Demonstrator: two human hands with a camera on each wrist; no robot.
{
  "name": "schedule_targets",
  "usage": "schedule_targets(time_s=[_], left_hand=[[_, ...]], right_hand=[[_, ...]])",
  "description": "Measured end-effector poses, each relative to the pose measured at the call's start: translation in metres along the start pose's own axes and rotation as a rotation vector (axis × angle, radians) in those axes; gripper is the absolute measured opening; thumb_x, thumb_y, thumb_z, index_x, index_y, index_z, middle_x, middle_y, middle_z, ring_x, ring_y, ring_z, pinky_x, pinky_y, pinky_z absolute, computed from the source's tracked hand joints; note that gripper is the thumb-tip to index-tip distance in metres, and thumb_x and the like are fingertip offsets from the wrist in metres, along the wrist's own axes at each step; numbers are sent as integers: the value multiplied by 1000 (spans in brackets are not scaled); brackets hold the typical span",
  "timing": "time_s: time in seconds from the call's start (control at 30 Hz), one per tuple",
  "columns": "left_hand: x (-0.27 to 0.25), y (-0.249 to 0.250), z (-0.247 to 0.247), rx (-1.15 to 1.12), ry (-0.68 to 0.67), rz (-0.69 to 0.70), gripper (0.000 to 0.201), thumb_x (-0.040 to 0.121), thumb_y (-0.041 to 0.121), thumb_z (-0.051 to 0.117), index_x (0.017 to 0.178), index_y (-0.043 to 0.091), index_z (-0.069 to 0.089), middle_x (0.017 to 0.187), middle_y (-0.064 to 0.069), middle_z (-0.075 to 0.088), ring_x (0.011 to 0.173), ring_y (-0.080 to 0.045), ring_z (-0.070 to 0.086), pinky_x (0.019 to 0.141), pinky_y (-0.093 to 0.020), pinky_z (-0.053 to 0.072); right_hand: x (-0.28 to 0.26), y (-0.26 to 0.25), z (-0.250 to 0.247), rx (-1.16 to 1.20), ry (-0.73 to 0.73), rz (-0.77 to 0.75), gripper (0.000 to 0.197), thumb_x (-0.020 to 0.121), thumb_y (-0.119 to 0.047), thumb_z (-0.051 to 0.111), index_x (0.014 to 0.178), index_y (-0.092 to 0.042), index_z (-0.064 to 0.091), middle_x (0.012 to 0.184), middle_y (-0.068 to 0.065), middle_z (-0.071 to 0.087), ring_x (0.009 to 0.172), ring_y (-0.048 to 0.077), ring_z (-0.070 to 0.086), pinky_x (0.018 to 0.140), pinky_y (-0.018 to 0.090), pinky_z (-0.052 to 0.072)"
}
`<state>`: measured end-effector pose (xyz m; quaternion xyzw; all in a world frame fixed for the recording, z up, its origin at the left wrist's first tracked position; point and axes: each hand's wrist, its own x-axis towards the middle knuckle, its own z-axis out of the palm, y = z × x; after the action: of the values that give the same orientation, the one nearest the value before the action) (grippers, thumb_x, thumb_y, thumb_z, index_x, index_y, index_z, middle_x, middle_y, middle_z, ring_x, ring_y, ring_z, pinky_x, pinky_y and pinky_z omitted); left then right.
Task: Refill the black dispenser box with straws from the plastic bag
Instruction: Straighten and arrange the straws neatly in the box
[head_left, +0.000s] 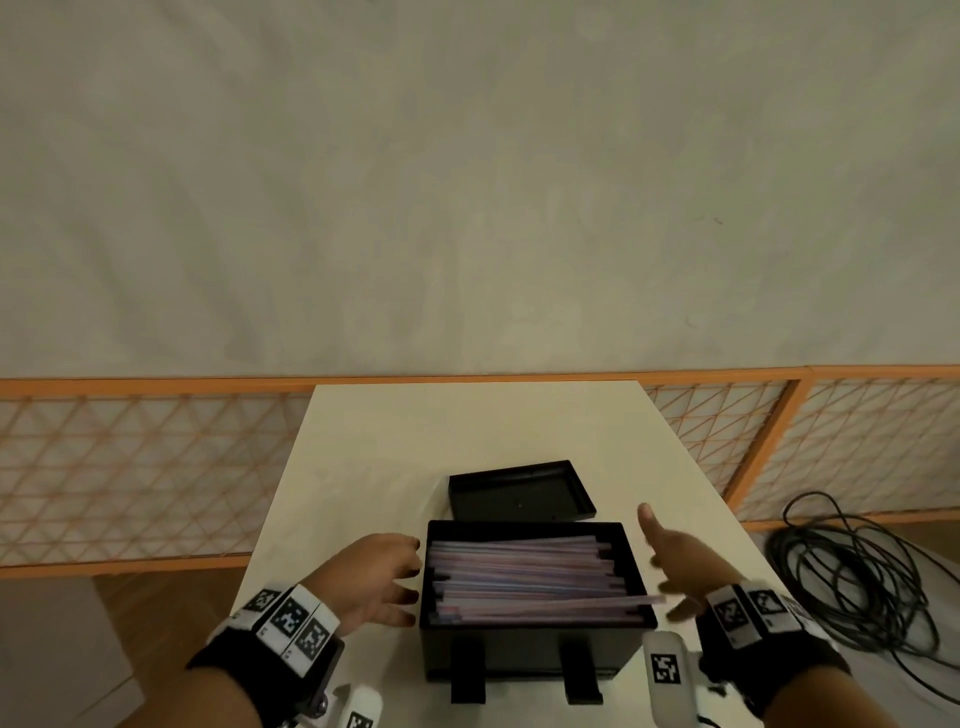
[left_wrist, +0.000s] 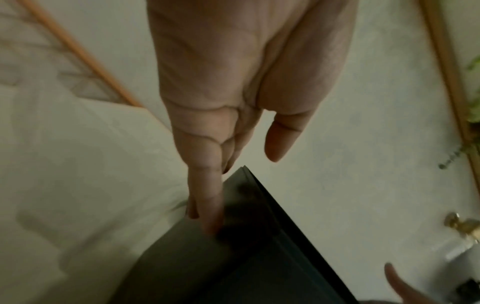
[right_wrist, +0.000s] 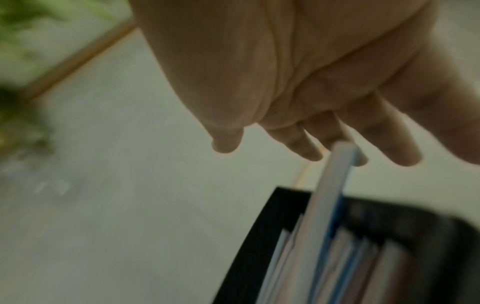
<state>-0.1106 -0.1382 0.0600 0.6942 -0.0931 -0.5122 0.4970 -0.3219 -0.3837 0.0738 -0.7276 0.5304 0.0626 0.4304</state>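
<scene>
The black dispenser box stands open near the table's front edge, filled with pale pink and blue straws. One straw pokes out over the right wall. My left hand lies flat against the box's left wall, its fingers straight. My right hand hovers spread just right of the box, holding nothing; in the right wrist view the protruding straw reaches up to its fingers. The box's lid lies upturned behind it. No plastic bag shows.
The white table is narrow, with orange lattice fencing behind it. A coil of black cable lies on the floor to the right. A green plant shows in the wrist views.
</scene>
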Motion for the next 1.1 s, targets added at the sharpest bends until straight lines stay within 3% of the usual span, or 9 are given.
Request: schedule_targets(time_s=[0.1,0.17,0.3,0.43,0.6,0.7,0.8,0.93,1.1], left_hand=[[-4,1,10,-32,-83,-10,36,90,4,37,109,8,68,106,-18,69,93,-35,66,83,-48,57],[-7,0,10,-31,-79,0,36,92,7,37,109,10,69,106,-18,69,95,-36,66,81,-47,58],[-12,-10,-2,-160,-63,-5,38,97,16,34,113,11,68,112,-21,67,97,-37,64,74,-43,58],[-11,-17,0,-179,-57,-65,41,94,13,31,119,8,63,104,-17,66,88,-31,61,68,-35,55],[-14,-14,-2,-147,-4,-95,42,92,15,32,123,5,59,103,-16,64,87,-31,59,70,-36,52],[-15,-16,-7,-173,8,-99,45,89,15,32,126,4,57,103,-16,62,85,-30,58,70,-36,52],[-19,-15,-9,-129,18,-93,43,92,16,32,123,4,59,101,-15,66,84,-30,60,68,-35,53],[-29,-6,-11,-90,20,-19,37,97,21,36,117,10,65,98,-13,71,81,-27,65,64,-33,56],[-34,17,-1,65,57,35,29,93,21,45,104,15,71,99,-9,73,76,-24,68,66,-32,57]], right_hand=[[-7,3,10,220,-136,76,100,69,-87,15,118,-14,62,112,14,67,99,36,64,79,51,58],[-18,-4,10,216,-137,36,100,68,-86,12,121,-17,61,118,14,64,104,36,62,74,51,59],[-35,-20,-6,289,-148,-76,76,84,-74,6,125,-31,55,128,5,61,107,27,61,88,45,52],[-38,-33,-6,104,-130,-106,96,67,-84,5,114,-25,64,117,6,67,102,27,63,87,44,55],[-45,-40,-4,88,-140,-96,98,63,-86,4,114,-27,64,116,2,67,100,25,64,86,42,55],[-45,-43,-2,156,-150,-110,86,76,-79,4,125,-31,56,130,1,60,113,28,59,90,42,50],[-50,-42,1,55,-146,-134,103,58,-88,5,117,-26,63,121,3,66,105,25,63,85,41,56],[-56,-39,-6,191,-109,-152,74,67,-79,9,101,-38,61,107,-6,66,102,21,61,69,32,51],[-33,-17,19,284,-112,10,100,56,-87,19,116,-21,62,109,8,69,100,29,64,83,49,57]])
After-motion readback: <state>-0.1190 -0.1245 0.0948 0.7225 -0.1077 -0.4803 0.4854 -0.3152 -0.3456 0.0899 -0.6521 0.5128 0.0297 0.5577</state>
